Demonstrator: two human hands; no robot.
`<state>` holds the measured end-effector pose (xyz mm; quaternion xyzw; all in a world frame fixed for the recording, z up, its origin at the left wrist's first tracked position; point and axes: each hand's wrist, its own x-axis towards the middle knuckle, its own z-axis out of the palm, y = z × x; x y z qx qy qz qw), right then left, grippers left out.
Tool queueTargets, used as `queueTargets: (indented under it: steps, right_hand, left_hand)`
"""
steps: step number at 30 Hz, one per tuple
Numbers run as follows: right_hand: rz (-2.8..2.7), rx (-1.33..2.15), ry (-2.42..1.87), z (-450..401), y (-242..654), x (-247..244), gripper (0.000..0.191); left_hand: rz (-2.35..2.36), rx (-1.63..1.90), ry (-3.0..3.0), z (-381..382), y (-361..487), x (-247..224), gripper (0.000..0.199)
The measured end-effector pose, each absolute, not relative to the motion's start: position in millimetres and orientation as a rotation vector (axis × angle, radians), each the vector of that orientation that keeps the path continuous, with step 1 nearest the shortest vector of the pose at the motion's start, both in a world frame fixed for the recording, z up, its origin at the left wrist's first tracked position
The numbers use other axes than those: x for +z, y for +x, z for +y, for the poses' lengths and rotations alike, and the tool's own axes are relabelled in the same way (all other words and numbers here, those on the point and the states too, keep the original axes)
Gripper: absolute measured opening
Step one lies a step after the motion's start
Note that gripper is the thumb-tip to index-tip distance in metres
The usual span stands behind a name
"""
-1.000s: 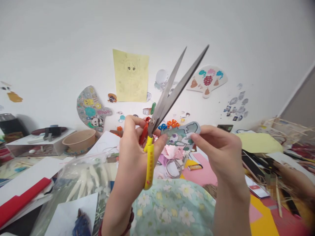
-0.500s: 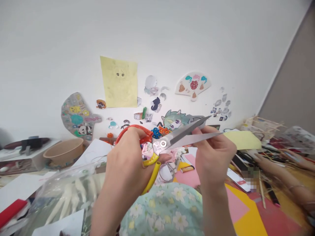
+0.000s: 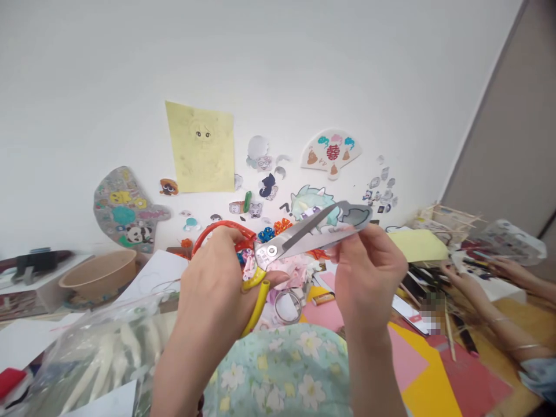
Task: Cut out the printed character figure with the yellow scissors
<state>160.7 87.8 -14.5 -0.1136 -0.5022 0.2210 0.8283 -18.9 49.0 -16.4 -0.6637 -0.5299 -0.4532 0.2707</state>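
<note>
My left hand (image 3: 217, 278) is wrapped round the handles of a pair of scissors (image 3: 271, 251), one handle red, the other yellow. The blades are parted and point to the right. My right hand (image 3: 369, 269) pinches a small paper cutout (image 3: 357, 216) with a dark grey drawn shape. The cutout lies at the blades, its upper part showing beyond the tips. Behind them on the wall is a green-haired character cutout (image 3: 306, 200).
Further back left stands a tan bowl (image 3: 99, 273); a clear plastic bag (image 3: 108, 347) lies before it. Yellow and red paper (image 3: 473, 370) lies at the right, near a phone (image 3: 410, 315). Another person's hands (image 3: 469, 289) are at the far right.
The view has shifted slightly right. The cutout in my right hand has turned, so its drawn side now shows. The other person's hands show more fully.
</note>
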Motion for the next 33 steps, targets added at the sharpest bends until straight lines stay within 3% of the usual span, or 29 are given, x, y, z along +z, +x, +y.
queueTargets:
  steps: [8, 13, 33]
  right_hand:
    - [-1.365, 0.411, -0.246, 88.8, 171.1, -16.5, 0.013]
    - [-1.456, 0.396, -0.235, 86.9, 178.2, -14.7, 0.022]
    - [-1.583, 0.292, -0.27, 85.9, 187.4, -11.8, 0.025]
  left_hand:
    - [-1.467, -1.172, -1.854, 42.7, -28.1, -13.5, 0.048]
    - [-1.56, -1.149, -1.905, 41.9, -31.9, -11.2, 0.053]
    - [-1.632, -1.116, -2.183, 43.2, -31.7, -9.2, 0.052]
